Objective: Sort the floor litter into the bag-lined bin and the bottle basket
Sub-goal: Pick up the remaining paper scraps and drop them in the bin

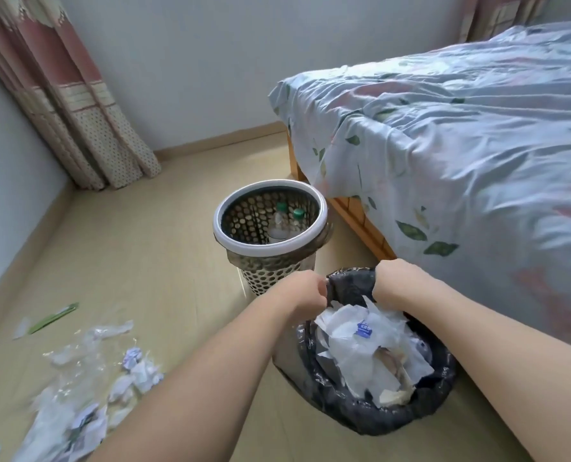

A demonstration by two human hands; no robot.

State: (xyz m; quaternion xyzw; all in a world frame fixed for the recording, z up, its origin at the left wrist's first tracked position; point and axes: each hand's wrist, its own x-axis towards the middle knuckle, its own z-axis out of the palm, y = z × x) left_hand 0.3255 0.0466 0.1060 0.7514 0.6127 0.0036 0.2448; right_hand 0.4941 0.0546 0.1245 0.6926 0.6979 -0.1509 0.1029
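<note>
Nearest you, at lower left on the floor [184, 201]: a scatter of floor litter [87, 378], crumpled paper, clear plastic wrap and a green strip, unsorted and well apart from both containers.

Lower right, just ahead of you: the bag-lined bin [370, 415], its black bag [347, 288] folded over the rim, already heaped with white paper scraps [360, 348], one carrying a blue printed mark. The fill sits near rim level, which is probably why you have both hands at the bag.

At the bin's far edge: your left hand [302, 291], fingers curled, pinching the bag's lip; your right hand [394, 278], wrapped over the same lip on the other side, its fingertips hidden behind the plastic. Both grasp the bag and lift that edge above the rim, likely to reseat the liner or stretch it clear of the paper.

Beyond the hands, just beside the bin: the bottle basket [270, 225], perforated, white-rimmed, upright, holding two clear bottles with green caps [289, 210]. It stands near so that you can sort without moving.

Right and farther: a bed [460, 128] under a leaf-print sheet. Far left corner: patterned curtains [70, 105] reaching the floor.
</note>
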